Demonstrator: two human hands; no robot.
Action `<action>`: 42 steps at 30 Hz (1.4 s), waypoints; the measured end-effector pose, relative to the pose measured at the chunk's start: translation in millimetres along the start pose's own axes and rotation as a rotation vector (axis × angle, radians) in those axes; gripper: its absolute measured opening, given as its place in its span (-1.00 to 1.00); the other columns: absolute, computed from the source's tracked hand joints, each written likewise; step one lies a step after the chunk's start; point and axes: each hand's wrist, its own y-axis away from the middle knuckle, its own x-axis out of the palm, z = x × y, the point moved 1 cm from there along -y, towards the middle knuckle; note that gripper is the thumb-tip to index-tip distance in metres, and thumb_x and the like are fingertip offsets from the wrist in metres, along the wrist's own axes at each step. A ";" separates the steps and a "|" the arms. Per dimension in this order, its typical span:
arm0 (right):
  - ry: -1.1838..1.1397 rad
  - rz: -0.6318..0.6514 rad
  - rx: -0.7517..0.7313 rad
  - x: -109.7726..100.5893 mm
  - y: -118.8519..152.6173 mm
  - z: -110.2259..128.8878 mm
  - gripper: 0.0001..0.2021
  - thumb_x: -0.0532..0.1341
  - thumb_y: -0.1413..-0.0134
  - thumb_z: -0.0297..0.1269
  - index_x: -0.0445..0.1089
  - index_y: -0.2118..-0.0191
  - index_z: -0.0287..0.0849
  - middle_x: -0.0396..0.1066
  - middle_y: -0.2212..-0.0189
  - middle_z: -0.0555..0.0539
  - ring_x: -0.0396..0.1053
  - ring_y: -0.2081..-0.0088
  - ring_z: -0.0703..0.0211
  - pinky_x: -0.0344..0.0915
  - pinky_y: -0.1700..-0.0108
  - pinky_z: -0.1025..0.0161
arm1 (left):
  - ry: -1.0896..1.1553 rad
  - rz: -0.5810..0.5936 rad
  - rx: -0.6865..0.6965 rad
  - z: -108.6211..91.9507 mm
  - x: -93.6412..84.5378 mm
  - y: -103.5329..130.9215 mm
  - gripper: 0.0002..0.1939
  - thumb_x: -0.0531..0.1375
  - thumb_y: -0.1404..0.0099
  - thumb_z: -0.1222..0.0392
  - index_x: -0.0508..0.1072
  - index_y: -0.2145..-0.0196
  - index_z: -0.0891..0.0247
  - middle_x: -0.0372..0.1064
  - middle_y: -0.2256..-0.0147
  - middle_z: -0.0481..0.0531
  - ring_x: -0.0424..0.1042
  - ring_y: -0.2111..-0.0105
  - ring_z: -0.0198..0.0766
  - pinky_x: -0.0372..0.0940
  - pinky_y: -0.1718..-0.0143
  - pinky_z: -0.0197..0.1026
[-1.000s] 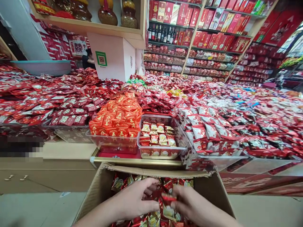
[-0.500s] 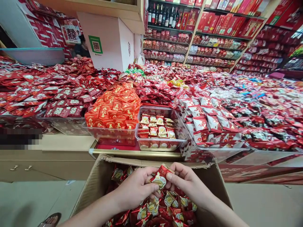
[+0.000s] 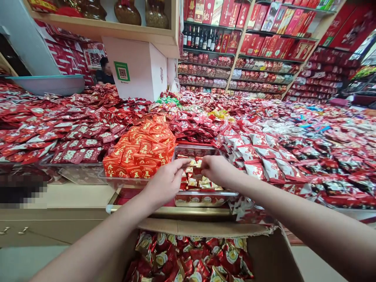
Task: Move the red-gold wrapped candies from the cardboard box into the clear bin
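Both my hands reach over a clear plastic bin (image 3: 202, 199) with small red and gold wrapped sweets (image 3: 192, 182) in it. My left hand (image 3: 168, 178) is at the bin's left side, its fingers together and pointing right. Over the bin's right part is my right hand (image 3: 219, 170), its fingers curled down among the sweets. The fingertips of both hands are partly hidden, so what they pinch cannot be made out. Below my forearms, an open cardboard box (image 3: 205, 228) holds a heap of similar red wrapped sweets (image 3: 202, 258).
Left of the bin, another clear bin holds piled orange packets (image 3: 141, 150). White and red packets (image 3: 258, 156) are heaped to the right. A blue basket (image 3: 49, 84) and a white box with a green code sign (image 3: 132, 70) stand behind. A person (image 3: 105, 72) is at the back left.
Both hands have moved forward from above the cardboard box to the clear bin. The red sweet held between them earlier is no longer clearly visible. The view has tilted up.
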 end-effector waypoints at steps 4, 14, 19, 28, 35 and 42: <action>0.063 0.171 -0.026 20.8 -25.1 7.1 -0.88 0.18 0.17 -0.41 0.41 0.40 -0.23 0.44 0.42 -0.13 0.35 0.38 0.15 0.17 0.43 0.35 | -0.016 -0.062 0.044 9.9 9.7 -0.1 -0.67 -0.06 -0.23 0.40 0.33 0.08 0.27 0.37 0.12 0.03 0.34 0.11 -0.29 0.21 0.04 -0.22; 0.138 0.397 -0.024 33.6 -36.6 8.1 -0.80 0.16 0.14 -0.36 0.41 0.31 -0.24 0.45 0.39 -0.14 0.38 0.39 0.15 0.20 0.48 0.38 | 0.067 -0.120 0.034 19.8 7.2 6.3 -0.72 -0.04 -0.24 0.40 0.36 0.15 0.26 0.39 0.19 0.00 0.35 0.18 -0.32 0.23 0.10 -0.26; 0.191 0.471 -0.068 33.7 -37.0 7.2 -0.76 0.14 0.15 -0.42 0.41 0.27 -0.29 0.45 0.35 -0.18 0.38 0.34 0.09 0.21 0.44 0.34 | -0.018 -0.032 0.085 16.9 4.4 2.9 -0.70 -0.05 -0.24 0.41 0.34 0.13 0.25 0.37 0.15 0.02 0.34 0.16 -0.33 0.22 0.08 -0.27; 0.283 0.605 -0.221 20.9 -43.5 2.2 -0.67 0.09 0.22 -0.61 0.42 0.24 -0.32 0.46 0.31 -0.19 0.38 0.33 0.10 0.21 0.41 0.35 | -0.598 0.516 0.083 3.3 35.8 -31.6 -0.72 0.04 -0.01 0.52 0.45 0.35 0.37 0.42 0.36 0.22 0.38 0.27 -0.06 0.26 0.21 -0.09; 0.337 0.538 -0.311 27.0 -49.7 0.1 -0.63 0.08 0.18 -0.58 0.37 0.15 -0.34 0.42 0.23 -0.25 0.37 0.25 0.02 0.23 0.34 0.29 | -0.587 0.626 -0.003 6.1 36.0 -45.7 -0.69 0.08 0.05 0.50 0.48 0.35 0.32 0.46 0.40 0.19 0.43 0.43 -0.11 0.26 0.43 -0.21; 0.374 0.589 -0.418 33.0 -46.5 -6.3 -0.59 0.14 0.16 -0.49 0.32 0.07 -0.32 0.40 0.19 -0.27 0.36 0.19 -0.02 0.25 0.27 0.24 | -0.487 0.665 -0.028 5.8 24.4 -41.2 -0.73 0.10 0.03 0.42 0.49 0.38 0.19 0.47 0.41 0.06 0.41 0.44 -0.21 0.24 0.40 -0.28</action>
